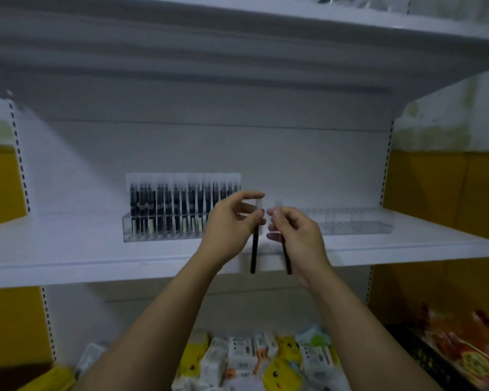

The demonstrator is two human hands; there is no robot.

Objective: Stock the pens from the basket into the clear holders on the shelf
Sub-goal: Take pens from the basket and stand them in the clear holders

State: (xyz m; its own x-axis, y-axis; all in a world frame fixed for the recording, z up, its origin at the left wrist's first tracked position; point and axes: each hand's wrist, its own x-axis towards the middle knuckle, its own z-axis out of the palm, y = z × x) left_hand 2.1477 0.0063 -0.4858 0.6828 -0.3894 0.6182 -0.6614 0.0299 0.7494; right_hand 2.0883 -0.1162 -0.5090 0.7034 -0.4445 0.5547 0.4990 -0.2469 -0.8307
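Note:
My left hand [233, 221] pinches a black pen with a clear cap [254, 249], held upright in front of the white shelf [96, 258]. My right hand [292, 232] grips a second black pen [287, 258], also cap up. The two hands are close together, just above the shelf's front edge. Behind my left hand stands a clear holder [164, 225] filled with several upright black pens. To the right, behind my right hand, a second clear holder [353, 221] looks empty. No basket is clearly in view.
A higher white shelf [266, 38] overhangs the work area. Below, the lower shelf carries white and yellow packaged goods [251, 356]. A dark crate with orange-red packets [460, 348] sits at the lower right. Yellow panels flank the shelving.

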